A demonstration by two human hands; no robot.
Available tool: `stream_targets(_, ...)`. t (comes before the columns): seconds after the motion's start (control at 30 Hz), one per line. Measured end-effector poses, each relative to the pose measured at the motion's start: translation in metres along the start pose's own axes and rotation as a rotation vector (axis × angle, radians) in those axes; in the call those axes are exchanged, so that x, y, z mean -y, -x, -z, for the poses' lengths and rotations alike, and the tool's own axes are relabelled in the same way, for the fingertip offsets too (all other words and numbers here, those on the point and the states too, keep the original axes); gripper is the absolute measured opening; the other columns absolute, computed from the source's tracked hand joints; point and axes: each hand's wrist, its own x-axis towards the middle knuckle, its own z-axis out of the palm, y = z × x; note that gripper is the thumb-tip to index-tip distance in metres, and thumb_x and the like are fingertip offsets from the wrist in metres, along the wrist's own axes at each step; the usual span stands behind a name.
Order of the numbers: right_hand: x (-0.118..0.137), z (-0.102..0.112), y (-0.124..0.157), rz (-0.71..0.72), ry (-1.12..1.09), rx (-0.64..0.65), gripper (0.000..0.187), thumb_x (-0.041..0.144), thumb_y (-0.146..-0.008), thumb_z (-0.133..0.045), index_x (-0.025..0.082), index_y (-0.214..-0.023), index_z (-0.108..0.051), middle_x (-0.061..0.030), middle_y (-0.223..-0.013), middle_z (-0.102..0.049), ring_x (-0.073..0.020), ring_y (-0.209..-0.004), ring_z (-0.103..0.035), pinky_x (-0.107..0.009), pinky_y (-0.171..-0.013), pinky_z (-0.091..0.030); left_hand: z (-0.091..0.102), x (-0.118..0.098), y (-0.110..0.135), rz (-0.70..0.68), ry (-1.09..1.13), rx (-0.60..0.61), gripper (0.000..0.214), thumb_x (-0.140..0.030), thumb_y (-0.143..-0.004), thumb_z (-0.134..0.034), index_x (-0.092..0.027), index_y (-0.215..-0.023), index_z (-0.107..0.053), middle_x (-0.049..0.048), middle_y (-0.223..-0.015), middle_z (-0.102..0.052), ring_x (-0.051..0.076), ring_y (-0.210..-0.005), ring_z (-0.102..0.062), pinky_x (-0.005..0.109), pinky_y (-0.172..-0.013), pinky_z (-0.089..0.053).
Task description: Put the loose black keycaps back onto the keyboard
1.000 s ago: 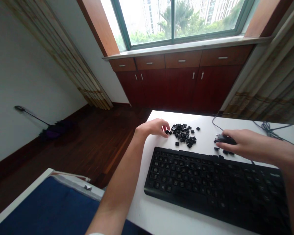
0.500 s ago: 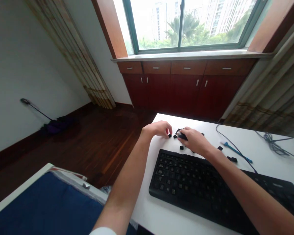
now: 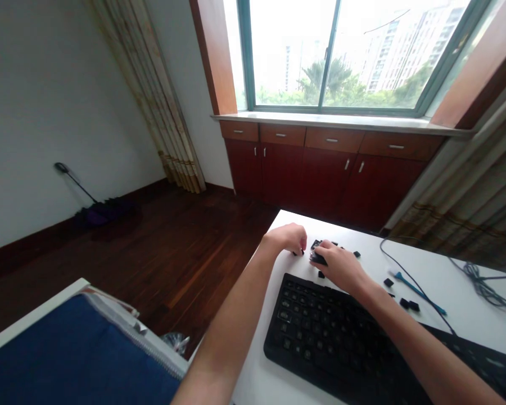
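My left hand (image 3: pixel 290 237) is at the table's far left corner, its fingers pinched on a small black keycap (image 3: pixel 302 252), mostly hidden by the fingertips. Close beside it, my right hand (image 3: pixel 339 263) is closed around a small dark object with a shiny, clear-looking end (image 3: pixel 317 257); its exact kind is hard to make out. More black keycaps lie around the right hand, one (image 3: pixel 321 274) just below its fingers. Under my right forearm rests a black keyboard (image 3: pixel 320 332), its key area partly hidden by the arm.
On the white table (image 3: pixel 253 365), a blue tool (image 3: pixel 419 292) lies right of the hands beside loose keycaps (image 3: pixel 409 304). A dark cable (image 3: pixel 398 256) runs to the keyboard, and a coiled cable (image 3: pixel 483 281) is farther right. A blue-covered piece (image 3: pixel 76 354) stands at lower left.
The view has shifted, so the table appears lower and farther right. My left fingers have closed over a keycap that showed beside them before. My right hand still holds its dark object.
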Motion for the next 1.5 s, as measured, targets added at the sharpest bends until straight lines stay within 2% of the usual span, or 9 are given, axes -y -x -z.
stream_targets(0.23,-0.013,0.033,0.05,-0.126,-0.344,-0.093,0.031,0.048,-0.094,-0.057,0.024,-0.105,-0.071,-0.0046,-0.094,-0.073,-0.0198,-0.084,-0.066,-0.031,-0.076,-0.05,0.001,0.003,0.0,-0.138,0.084,-0.044,0.016,-0.012,-0.064,-0.077,-0.018,-0.079,-0.079,0.0049,-0.076,-0.075,0.016,-0.068,-0.067,0.022,-0.06,-0.047)
stream_targets(0.37,-0.023,0.049,0.091,-0.426,-1.123,-0.108,0.041,0.051,-0.084,-0.07,0.018,-0.109,-0.07,0.0019,-0.064,-0.054,-0.0096,-0.052,-0.043,-0.022,-0.046,-0.035,0.009,-0.004,0.005,-0.267,0.2,-0.057,0.019,-0.024,-0.074,-0.076,-0.017,-0.092,-0.077,0.0063,-0.089,-0.077,0.017,-0.081,-0.07,0.022,-0.069,-0.051)
stream_targets(0.47,-0.029,0.054,0.116,-0.537,-1.667,-0.159,0.038,0.042,-0.084,-0.074,0.017,-0.112,-0.07,0.0009,-0.074,-0.054,-0.0047,-0.051,-0.028,-0.016,-0.039,-0.026,0.012,-0.018,0.006,-0.356,0.329,-0.041,0.03,-0.036,-0.077,-0.078,-0.017,-0.099,-0.075,0.0075,-0.099,-0.076,0.017,-0.09,-0.071,0.023,-0.076,-0.053)
stream_targets(0.6,-0.036,0.053,0.138,-0.584,-2.0,-0.195,0.027,0.032,-0.086,-0.072,0.014,-0.106,-0.071,-0.0024,-0.086,-0.056,-0.0031,-0.053,-0.028,-0.012,-0.038,-0.028,0.005,-0.042,0.004,-0.409,0.668,0.087,0.037,-0.038,-0.073,-0.083,-0.015,-0.1,-0.073,0.009,-0.095,-0.075,0.018,-0.087,-0.071,0.026,-0.075,-0.054)
stream_targets(0.73,-0.044,0.046,0.148,-0.577,-2.071,-0.203,0.026,0.029,-0.088,-0.07,0.013,-0.107,-0.07,-0.0028,-0.087,-0.055,-0.0029,-0.053,-0.03,-0.011,-0.038,-0.03,-0.017,-0.065,0.002,-0.367,0.951,0.31,0.033,-0.029,-0.072,-0.085,-0.012,-0.099,-0.073,0.0075,-0.088,-0.074,0.013,-0.078,-0.069,0.022,-0.071,-0.054)
stream_targets(0.87,-0.047,0.04,0.154,-0.597,-2.1,-0.205,0.024,0.028,-0.087,-0.071,0.015,-0.107,-0.071,-0.0028,-0.089,-0.055,-0.0034,-0.053,-0.032,-0.011,-0.038,-0.032,-0.043,-0.076,0.008,-0.218,1.271,0.358,0.031,-0.023,-0.07,-0.087,-0.012,-0.096,-0.073,0.0058,-0.083,-0.073,0.011,-0.072,-0.069,0.021,-0.069,-0.056)
stream_targets(1.1,-0.042,0.041,0.164,-0.653,-2.07,-0.174,0.023,0.032,-0.083,-0.075,0.018,-0.102,-0.076,-0.0022,-0.085,-0.054,-0.0054,-0.054,-0.03,-0.012,-0.038,-0.033,-0.06,-0.071,0.037,-0.012,1.804,0.163,0.021,-0.017,-0.078,-0.08,-0.015,-0.097,-0.071,0.0069,-0.095,-0.072,0.011,-0.083,-0.071,0.018,-0.079,-0.057)
stream_targets(1.33,-0.042,0.035,0.167,-0.71,-1.933,-0.176,0.035,0.041,-0.076,-0.081,0.019,-0.103,-0.075,-0.005,-0.089,-0.061,-0.0048,-0.055,-0.033,-0.014,-0.038,-0.03,-0.066,-0.059,0.04,0.045,1.872,0.028,0.016,-0.014,-0.082,-0.075,-0.012,-0.096,-0.069,0.0076,-0.095,-0.071,0.01,-0.083,-0.069,0.018,-0.081,-0.057)
stream_targets(1.5,-0.04,0.034,0.173,-0.622,-1.717,-0.15,0.037,0.043,-0.076,-0.081,0.023,-0.105,-0.07,-0.0041,-0.084,-0.065,-0.0054,-0.051,-0.036,-0.017,-0.04,-0.031,-0.067,-0.05,0.036,-0.024,1.858,-0.041,0.014,-0.013,-0.082,-0.075,-0.011,-0.095,-0.071,0.0066,-0.093,-0.071,0.01,-0.084,-0.069,0.019,-0.081,-0.057)
